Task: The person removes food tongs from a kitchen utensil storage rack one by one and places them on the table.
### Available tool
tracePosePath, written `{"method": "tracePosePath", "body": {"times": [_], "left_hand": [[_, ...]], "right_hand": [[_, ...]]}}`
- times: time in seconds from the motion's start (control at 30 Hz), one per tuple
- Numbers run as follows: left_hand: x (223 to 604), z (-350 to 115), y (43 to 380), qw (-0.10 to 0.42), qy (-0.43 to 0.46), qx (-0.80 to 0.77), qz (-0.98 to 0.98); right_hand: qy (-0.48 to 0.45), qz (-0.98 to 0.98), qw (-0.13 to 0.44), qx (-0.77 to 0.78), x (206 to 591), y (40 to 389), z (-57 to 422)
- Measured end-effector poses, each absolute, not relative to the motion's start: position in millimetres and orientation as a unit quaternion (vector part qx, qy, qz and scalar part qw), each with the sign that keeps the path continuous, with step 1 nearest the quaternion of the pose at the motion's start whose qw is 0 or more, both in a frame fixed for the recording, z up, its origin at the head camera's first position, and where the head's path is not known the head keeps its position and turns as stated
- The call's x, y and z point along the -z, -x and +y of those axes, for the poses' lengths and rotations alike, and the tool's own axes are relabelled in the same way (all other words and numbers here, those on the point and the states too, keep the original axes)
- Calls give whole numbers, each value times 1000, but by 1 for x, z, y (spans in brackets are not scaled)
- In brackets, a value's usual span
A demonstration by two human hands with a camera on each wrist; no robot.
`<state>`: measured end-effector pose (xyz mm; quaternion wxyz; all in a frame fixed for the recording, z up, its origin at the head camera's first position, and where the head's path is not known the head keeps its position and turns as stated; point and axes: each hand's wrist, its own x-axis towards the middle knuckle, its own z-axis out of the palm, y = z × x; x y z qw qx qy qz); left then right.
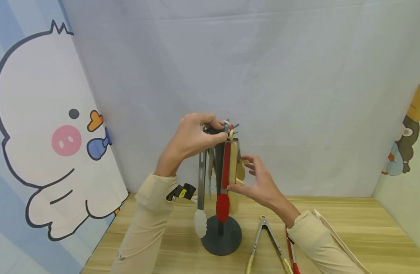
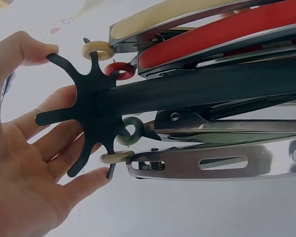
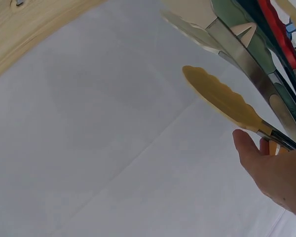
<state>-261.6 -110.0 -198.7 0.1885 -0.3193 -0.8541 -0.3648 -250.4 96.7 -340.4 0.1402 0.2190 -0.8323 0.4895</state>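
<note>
My left hand (image 1: 196,133) grips the top of a dark tongs stand (image 1: 221,239), thumb and fingertips on its hook tips. The hooked top (image 2: 96,106) fans out before the palm in the left wrist view. Several tongs hang there by rings: red tongs (image 1: 223,205), cream tongs (image 2: 167,17), white-headed tongs (image 1: 200,224) and green-headed tongs (image 3: 259,47). My right hand (image 1: 262,186) is spread beside the hanging bunch. Its thumb lies close to the red and cream tongs, its fingers near yellow-headed tongs (image 3: 227,101).
On the wooden table (image 1: 182,251) lie spread tongs with cream tips (image 1: 263,222) and a red pair (image 1: 292,251), partly behind the right sleeve. A pale strip (image 1: 336,238) runs past that sleeve. Behind stands a white cloth wall (image 1: 281,76); a cartoon panel (image 1: 42,114) is at left.
</note>
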Motion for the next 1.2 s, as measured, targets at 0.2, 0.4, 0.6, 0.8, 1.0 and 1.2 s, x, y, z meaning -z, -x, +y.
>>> {"method": "tracePosePath", "body": {"times": [0.2,0.4,0.6,0.8,1.0,1.2], "left_hand": [[197,-107,260,190,311,350,-863],[197,-107,259,197,309,342,-865],[196,-108,258,201,310,333,-868],[196,-109,257,202,317,325,-868],[198,-109,258,192,315,339,-866],[199,-109,258,185,316,351,-862]], "right_hand": [[-216,-834,159,-482,340,249,99],[-220,-839,194,-459,339,245,100],[-239,-824,225,-462,340,245,102],[-239,-821,229,-465,338,242,106],[-239,-811,229,-481,333,237,109],[-239,-812,236,-478,331,230,113]]}}
